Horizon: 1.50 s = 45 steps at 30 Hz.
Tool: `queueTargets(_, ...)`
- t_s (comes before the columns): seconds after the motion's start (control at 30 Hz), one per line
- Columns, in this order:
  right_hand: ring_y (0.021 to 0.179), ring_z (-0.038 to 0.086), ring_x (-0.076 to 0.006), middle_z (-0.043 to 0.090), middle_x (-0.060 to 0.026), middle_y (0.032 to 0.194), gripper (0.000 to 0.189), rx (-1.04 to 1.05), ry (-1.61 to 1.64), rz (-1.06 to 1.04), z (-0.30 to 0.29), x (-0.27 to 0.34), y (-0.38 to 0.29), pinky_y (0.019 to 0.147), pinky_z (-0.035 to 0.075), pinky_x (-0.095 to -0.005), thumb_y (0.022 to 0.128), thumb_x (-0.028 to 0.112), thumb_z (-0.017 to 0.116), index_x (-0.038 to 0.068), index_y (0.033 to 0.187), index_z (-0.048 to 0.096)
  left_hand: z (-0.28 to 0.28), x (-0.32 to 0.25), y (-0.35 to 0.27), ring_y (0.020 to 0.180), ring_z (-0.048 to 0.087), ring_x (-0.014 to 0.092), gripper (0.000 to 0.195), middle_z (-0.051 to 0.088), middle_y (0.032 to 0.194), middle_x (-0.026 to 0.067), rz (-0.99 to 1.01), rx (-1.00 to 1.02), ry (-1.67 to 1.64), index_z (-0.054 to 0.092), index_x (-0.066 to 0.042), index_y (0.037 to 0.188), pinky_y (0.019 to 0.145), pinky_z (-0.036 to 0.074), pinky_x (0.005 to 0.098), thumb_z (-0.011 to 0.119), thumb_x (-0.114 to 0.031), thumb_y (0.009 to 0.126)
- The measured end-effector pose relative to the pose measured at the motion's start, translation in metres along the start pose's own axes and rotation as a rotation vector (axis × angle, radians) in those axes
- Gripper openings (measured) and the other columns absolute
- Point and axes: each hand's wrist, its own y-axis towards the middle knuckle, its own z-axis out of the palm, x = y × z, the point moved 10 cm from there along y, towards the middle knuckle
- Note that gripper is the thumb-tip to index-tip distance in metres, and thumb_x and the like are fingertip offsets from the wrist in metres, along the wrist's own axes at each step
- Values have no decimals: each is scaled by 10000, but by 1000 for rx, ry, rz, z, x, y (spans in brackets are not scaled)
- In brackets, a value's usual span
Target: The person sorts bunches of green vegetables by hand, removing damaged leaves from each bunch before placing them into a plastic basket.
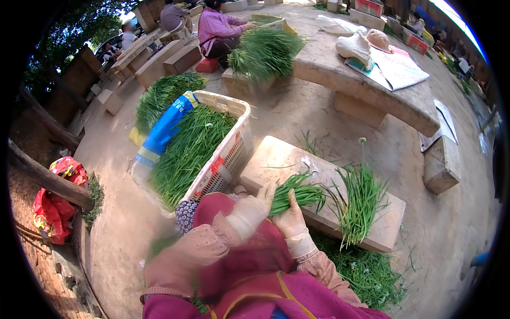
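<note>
A small bunch of green garlic chives (pixel 297 193) is held between my two gloved hands above my lap. My left hand (pixel 254 206) closes around its left end, fingers pointing up. The bunch lies in my right hand (pixel 291 221), whose thumb is raised along it. Both hands wear pale, thin gloves. Just beyond them is a low stone bench (pixel 275 159), with a looser pile of chives (pixel 360 205) on its right part. One stem in that pile carries a pale flower head (pixel 361 140). My left palm is turned from view.
Left of the bench stands a white plastic crate (pixel 243 111) full of chives, a blue bag (pixel 169 123) over its side. Trimmings (pixel 368 275) lie on the ground at right. A stone table (pixel 326 60) holds a hat (pixel 354 48). A person in pink (pixel 217 30) sits beyond more chives.
</note>
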Motion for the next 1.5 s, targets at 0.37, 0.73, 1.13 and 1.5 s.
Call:
queueTargets(0.37, 992, 628, -227, 654, -128, 1024, 270, -10, -349, 55, 29, 18, -29, 870, 532, -382, 931, 207, 612, -6, 1098, 611, 42, 27, -18, 1418, 221, 263, 1222, 119, 1567, 172, -173, 127, -2120, -133, -109, 1508, 1094, 297, 389, 798, -378, 763)
queueTargets(0.73, 1139, 569, -268, 607, -117, 1224, 425, -50, -455, 90, 14, 2, -32, 1020, 429, -425, 952, 254, 575, 30, 1305, 502, 85, -63, -92, 707, 529, 90, 605, 578, 1199, 135, -464, 899, -2600, 410, -38, 1360, 528, 408, 204, 608, -20, 789)
queueTargets(1.13, 780, 534, -135, 579, 16, 776, 505, -239, -641, -270, -40, 177, -103, 907, 434, -302, 967, 242, 546, 68, 1423, 416, 74, -31, -203, 576, 495, 87, 455, 657, 1003, 117, -874, 966, -2438, 598, 70, 1157, 490, 363, 212, 616, -22, 712)
queueTargets(1.5, 890, 619, -189, 673, -102, 927, 349, -257, -1206, -298, 4, 127, -127, 944, 445, -320, 901, 51, 519, -88, 1216, 575, 90, -30, -232, 507, 455, 90, 531, 671, 1123, 130, -908, 1001, -2418, 561, 42, 1209, 452, 349, 228, 624, 8, 682)
